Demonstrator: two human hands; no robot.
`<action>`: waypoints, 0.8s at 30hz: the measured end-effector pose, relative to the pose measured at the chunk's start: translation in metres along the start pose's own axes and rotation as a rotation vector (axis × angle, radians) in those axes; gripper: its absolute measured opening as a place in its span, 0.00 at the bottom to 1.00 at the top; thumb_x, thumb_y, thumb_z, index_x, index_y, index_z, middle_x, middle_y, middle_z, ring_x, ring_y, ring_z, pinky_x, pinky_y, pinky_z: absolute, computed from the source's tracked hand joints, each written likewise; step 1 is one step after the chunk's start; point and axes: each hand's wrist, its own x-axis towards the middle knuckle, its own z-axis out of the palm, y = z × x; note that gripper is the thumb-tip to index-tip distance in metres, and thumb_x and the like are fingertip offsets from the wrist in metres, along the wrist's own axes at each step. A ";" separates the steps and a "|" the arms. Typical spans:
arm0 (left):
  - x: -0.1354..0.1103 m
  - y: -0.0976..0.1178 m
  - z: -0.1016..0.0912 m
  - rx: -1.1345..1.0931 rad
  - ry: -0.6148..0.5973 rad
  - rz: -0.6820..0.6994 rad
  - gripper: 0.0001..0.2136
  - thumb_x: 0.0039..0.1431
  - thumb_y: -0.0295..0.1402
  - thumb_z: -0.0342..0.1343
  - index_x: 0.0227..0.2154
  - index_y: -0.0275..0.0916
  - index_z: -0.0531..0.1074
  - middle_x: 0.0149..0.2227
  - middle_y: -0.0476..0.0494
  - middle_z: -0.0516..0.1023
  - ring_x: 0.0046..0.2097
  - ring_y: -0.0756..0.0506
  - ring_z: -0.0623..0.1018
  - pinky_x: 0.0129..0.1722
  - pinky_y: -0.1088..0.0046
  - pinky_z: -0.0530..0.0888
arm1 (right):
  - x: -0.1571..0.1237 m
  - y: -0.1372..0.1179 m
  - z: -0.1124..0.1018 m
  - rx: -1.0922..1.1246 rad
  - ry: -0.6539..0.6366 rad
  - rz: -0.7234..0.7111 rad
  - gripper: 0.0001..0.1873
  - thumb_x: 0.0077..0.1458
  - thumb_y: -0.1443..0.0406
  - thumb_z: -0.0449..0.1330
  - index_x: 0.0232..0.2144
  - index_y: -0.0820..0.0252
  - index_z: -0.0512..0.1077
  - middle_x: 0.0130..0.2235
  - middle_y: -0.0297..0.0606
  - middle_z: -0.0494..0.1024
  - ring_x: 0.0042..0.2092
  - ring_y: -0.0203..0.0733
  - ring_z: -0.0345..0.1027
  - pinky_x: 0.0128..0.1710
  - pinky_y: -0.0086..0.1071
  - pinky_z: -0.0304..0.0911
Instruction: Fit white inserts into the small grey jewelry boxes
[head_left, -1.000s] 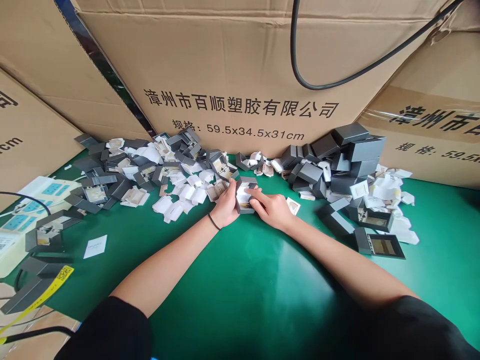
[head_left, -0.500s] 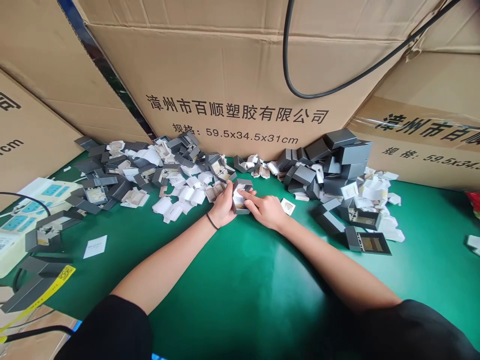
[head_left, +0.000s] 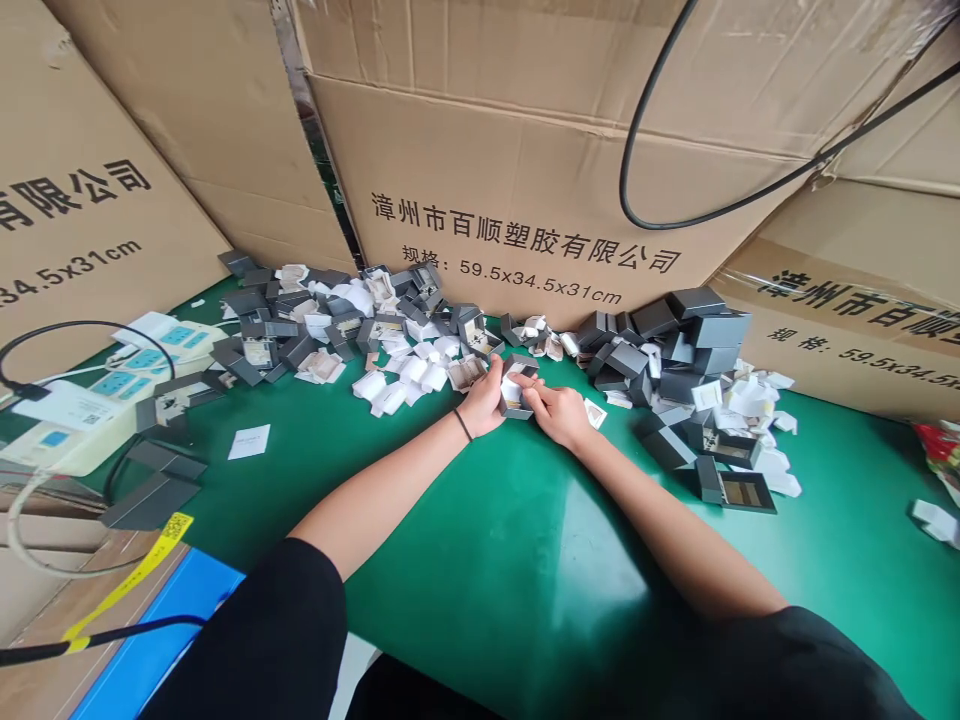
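A small dark grey box point(head_left: 516, 408) with a white lining point(head_left: 514, 385) inside is held low over the green table. My left hand point(head_left: 484, 402) is closed around its left side, thumb along the edge. From the right, my right hand point(head_left: 561, 412) reaches over the rim with its index finger on the white lining; its other fingers are curled, and their tips are partly hidden. Just behind my right hand lies a small white frame-like piece point(head_left: 595, 413). Close to my left hand is an off-white insert point(head_left: 466, 374) at the edge of a pile.
Heaps of dark grey boxes point(head_left: 281, 345) and white inserts point(head_left: 409, 375) lie to the left. More grey boxes point(head_left: 712, 330) are stacked at right. Large cartons point(head_left: 495, 150) wall the back. A power strip point(head_left: 112, 400), a white card point(head_left: 249, 441) and cables are at left.
The whole view has shifted, so the table's contents appear further right and more of the left side shows. Both hands stay at the grey box, right index finger still inside it.
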 end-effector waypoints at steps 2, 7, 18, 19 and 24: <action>-0.005 -0.001 0.000 0.027 -0.047 0.032 0.22 0.58 0.50 0.46 0.35 0.34 0.73 0.36 0.35 0.79 0.45 0.43 0.77 0.45 0.67 0.73 | -0.002 0.001 0.001 0.021 0.019 -0.016 0.26 0.64 0.55 0.37 0.52 0.53 0.69 0.36 0.36 0.80 0.31 0.38 0.73 0.30 0.27 0.57; -0.031 0.005 -0.014 0.164 -0.166 0.154 0.16 0.48 0.41 0.62 0.37 0.36 0.70 0.40 0.39 0.78 0.45 0.42 0.77 0.46 0.65 0.72 | -0.007 -0.015 -0.002 -0.018 0.003 -0.075 0.31 0.63 0.53 0.37 0.35 0.57 0.77 0.29 0.39 0.79 0.28 0.39 0.71 0.27 0.28 0.55; -0.095 0.082 -0.061 0.035 0.086 0.371 0.07 0.53 0.24 0.54 0.36 0.36 0.72 0.40 0.42 0.78 0.47 0.41 0.76 0.43 0.63 0.75 | 0.036 -0.069 -0.001 0.253 0.056 -0.380 0.24 0.63 0.56 0.41 0.46 0.58 0.74 0.30 0.38 0.78 0.33 0.37 0.69 0.34 0.28 0.60; -0.098 0.092 -0.063 0.002 0.123 0.436 0.07 0.54 0.24 0.53 0.35 0.37 0.72 0.39 0.42 0.78 0.48 0.41 0.76 0.44 0.63 0.75 | 0.048 -0.077 0.000 0.260 0.088 -0.356 0.24 0.63 0.56 0.41 0.44 0.58 0.75 0.32 0.38 0.78 0.35 0.38 0.69 0.36 0.29 0.61; -0.101 0.124 -0.079 -0.144 0.293 0.592 0.08 0.59 0.27 0.47 0.34 0.37 0.72 0.38 0.43 0.78 0.49 0.46 0.75 0.48 0.70 0.72 | 0.110 -0.128 0.009 0.170 0.057 -0.409 0.19 0.62 0.60 0.46 0.36 0.58 0.76 0.39 0.37 0.78 0.41 0.41 0.66 0.42 0.31 0.59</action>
